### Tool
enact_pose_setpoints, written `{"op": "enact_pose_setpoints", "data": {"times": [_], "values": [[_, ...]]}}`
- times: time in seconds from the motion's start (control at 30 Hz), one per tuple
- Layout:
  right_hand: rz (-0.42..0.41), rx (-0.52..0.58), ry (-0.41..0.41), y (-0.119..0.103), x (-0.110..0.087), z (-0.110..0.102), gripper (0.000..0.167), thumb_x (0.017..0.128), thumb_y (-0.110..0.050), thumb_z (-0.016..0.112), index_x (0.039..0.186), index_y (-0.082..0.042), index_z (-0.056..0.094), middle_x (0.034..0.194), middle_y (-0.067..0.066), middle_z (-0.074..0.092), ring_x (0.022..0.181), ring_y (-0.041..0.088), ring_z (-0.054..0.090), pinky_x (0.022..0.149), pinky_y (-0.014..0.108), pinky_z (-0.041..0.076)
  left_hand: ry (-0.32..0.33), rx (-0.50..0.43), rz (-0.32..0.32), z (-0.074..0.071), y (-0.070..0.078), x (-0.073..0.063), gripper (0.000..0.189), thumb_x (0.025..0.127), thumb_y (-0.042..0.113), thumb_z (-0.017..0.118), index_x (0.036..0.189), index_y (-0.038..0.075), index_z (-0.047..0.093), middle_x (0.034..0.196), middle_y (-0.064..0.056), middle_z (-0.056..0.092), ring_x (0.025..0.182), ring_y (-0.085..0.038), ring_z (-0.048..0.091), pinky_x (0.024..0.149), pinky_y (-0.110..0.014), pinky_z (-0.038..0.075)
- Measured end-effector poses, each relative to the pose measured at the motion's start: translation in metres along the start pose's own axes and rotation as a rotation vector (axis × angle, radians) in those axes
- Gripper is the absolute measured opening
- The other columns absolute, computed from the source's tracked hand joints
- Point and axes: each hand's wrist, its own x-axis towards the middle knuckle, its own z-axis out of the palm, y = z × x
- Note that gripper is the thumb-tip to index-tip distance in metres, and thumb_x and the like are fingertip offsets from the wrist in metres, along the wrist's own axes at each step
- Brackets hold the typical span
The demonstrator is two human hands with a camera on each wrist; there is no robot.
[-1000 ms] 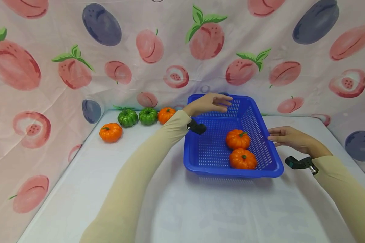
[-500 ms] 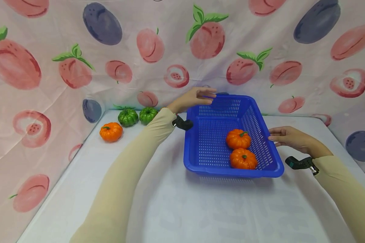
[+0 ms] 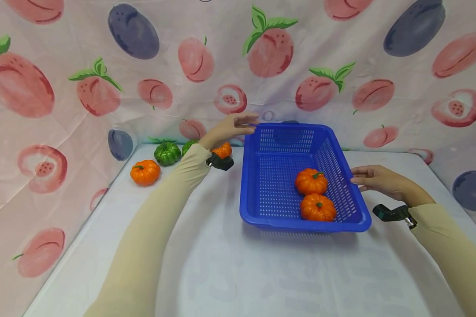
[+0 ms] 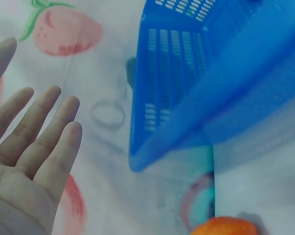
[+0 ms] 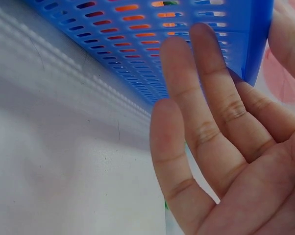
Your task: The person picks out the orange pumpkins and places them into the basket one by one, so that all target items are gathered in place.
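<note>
The left hand is held up, fingers almost straight; the right hand is held lower, gently bent.

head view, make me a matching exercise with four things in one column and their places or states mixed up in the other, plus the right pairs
Column 1
1. left hand
2. right hand
3. blue basket
4. leftmost green pumpkin

Column 2
A. at the outer right side of the basket
B. on the table, left of the basket
C. near the basket's far left corner, holding nothing
D. has two orange pumpkins inside

Pairs: 1-C, 2-A, 3-D, 4-B
</note>
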Motion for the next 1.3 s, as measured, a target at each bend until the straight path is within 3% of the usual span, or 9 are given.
{"op": "enact_pose_setpoints", "data": {"times": [0.27,0.6,0.87,1.3], "values": [[-0.001,-0.003,0.003,0.002,0.001,0.0,0.058,0.098,-0.024,0.05,0.138,0.014,0.033,0.125,0.023,0.059,0.093,-0.001,0.063,0.092,0.043,0.053,0.038,-0.079,0.014,-0.014,-0.019,-0.007,0.052,0.092,0.003,0.055,0.141,-0.002,0.037,0.14,-0.027,0.044,0.129,-0.037,0.045,0.107,-0.042,0.041],[-0.003,0.03,-0.003,0.004,0.001,-0.001,0.057,0.098,-0.023,0.05,0.138,0.014,0.032,0.117,0.009,0.066,0.092,0.0,0.064,0.09,0.039,0.054,0.13,-0.069,-0.045,-0.026,-0.039,-0.017,0.052,0.092,0.005,0.056,0.141,0.0,0.04,0.141,-0.021,0.046,0.132,-0.034,0.042,0.108,-0.044,0.04],[-0.001,0.01,0.005,0.003,0.001,-0.001,0.058,0.098,-0.024,0.05,0.138,0.013,0.033,0.121,0.017,0.064,0.092,-0.001,0.064,0.091,0.042,0.054,0.197,-0.045,-0.066,-0.033,-0.051,-0.025,0.054,0.092,0.006,0.057,0.142,0.0,0.038,0.143,-0.024,0.042,0.133,-0.036,0.041,0.11,-0.043,0.038],[0.008,0.017,0.012,-0.001,-0.001,0.001,0.058,0.098,-0.023,0.05,0.138,0.014,0.032,0.122,0.017,0.063,0.092,0.0,0.064,0.09,0.04,0.054,0.285,-0.071,-0.062,-0.035,-0.077,-0.033,0.059,0.089,0.001,0.059,0.142,-0.003,0.035,0.146,-0.023,0.038,0.136,-0.036,0.036,0.112,-0.041,0.035]]}}
